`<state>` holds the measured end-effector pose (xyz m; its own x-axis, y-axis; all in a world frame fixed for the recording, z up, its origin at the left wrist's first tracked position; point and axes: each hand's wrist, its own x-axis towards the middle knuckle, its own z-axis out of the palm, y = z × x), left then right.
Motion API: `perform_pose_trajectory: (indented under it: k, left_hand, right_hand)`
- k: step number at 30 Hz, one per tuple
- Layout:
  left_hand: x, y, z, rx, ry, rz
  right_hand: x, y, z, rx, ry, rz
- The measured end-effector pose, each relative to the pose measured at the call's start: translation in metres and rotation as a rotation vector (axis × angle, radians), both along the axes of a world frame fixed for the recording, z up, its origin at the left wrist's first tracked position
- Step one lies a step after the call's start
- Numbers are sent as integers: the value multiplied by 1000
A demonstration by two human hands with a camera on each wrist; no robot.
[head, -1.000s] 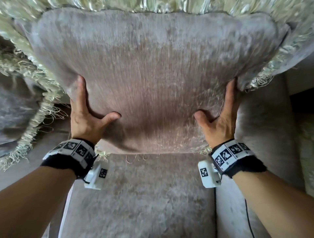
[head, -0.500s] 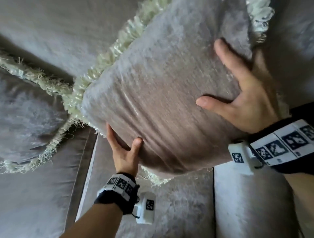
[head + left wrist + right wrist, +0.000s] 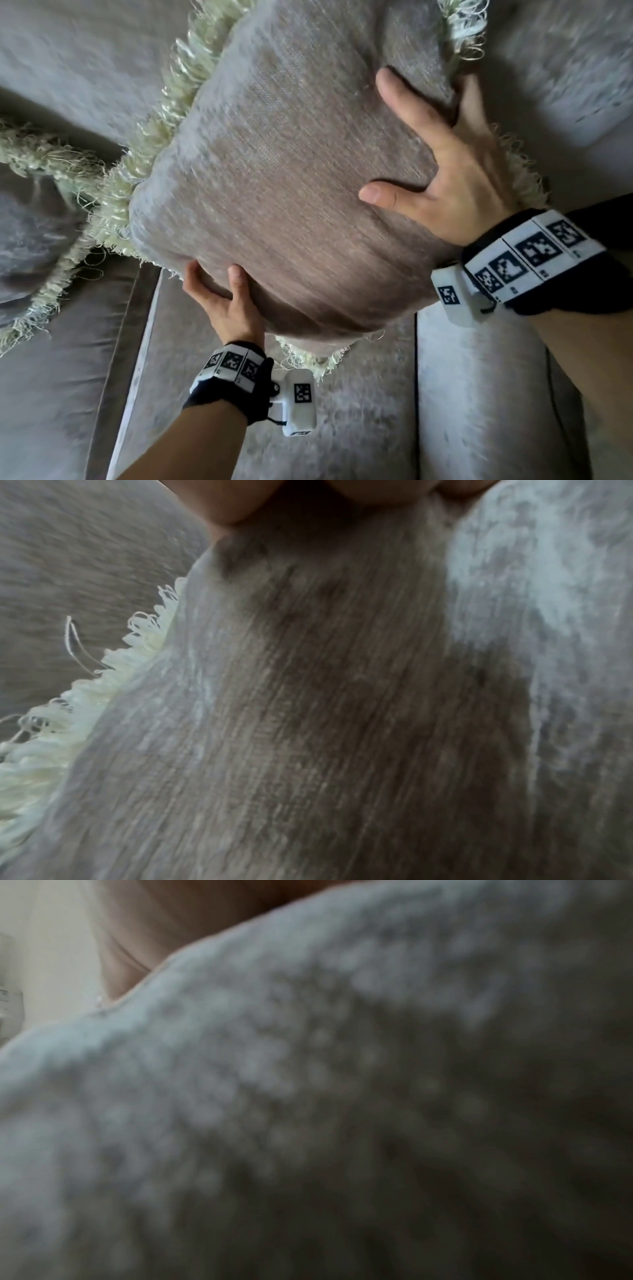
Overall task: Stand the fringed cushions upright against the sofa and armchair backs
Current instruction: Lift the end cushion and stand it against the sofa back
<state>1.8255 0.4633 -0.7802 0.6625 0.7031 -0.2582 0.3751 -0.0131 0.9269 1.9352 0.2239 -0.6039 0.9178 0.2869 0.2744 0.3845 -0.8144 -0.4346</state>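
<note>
A taupe fringed cushion (image 3: 291, 205) with a cream fringe (image 3: 164, 130) fills the middle of the head view, tilted, its top leaning toward the sofa back (image 3: 68, 61). My left hand (image 3: 222, 298) grips its lower left corner, thumb on the front and fingers behind. My right hand (image 3: 455, 178) holds the right edge higher up, thumb and forefinger spread on the front, the other fingers round the edge. The left wrist view shows the cushion's fabric (image 3: 308, 723) close up, with fringe (image 3: 51, 737). In the right wrist view there is only blurred fabric (image 3: 308, 1096).
A second fringed cushion (image 3: 30, 233) leans at the far left against the sofa back. The sofa seat (image 3: 342, 428) lies below the held cushion. A padded armrest (image 3: 479, 394) rises on the right, close to my right forearm.
The cushion has turned from square-on to tilted. My right hand rose along its right edge and my left hand dropped to the lower corner. Both hands kept their hold.
</note>
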Motion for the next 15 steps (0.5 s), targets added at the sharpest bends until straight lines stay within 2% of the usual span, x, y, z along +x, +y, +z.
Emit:
perform_pose_trajectory:
  k: [4, 10, 12, 15]
  left_hand:
    - [-1, 0, 10, -34, 41, 28]
    - [2, 8, 59, -108, 95, 133]
    - [-1, 16, 78, -84, 126, 70]
    - [-11, 22, 127, -25, 124, -123]
  right_hand:
    - [-4, -1, 2, 1, 3, -4]
    - [-32, -12, 27, -4, 114, -63]
    - [-47, -18, 39, -39, 200, -103]
    - [-72, -31, 64, -190, 293, -119]
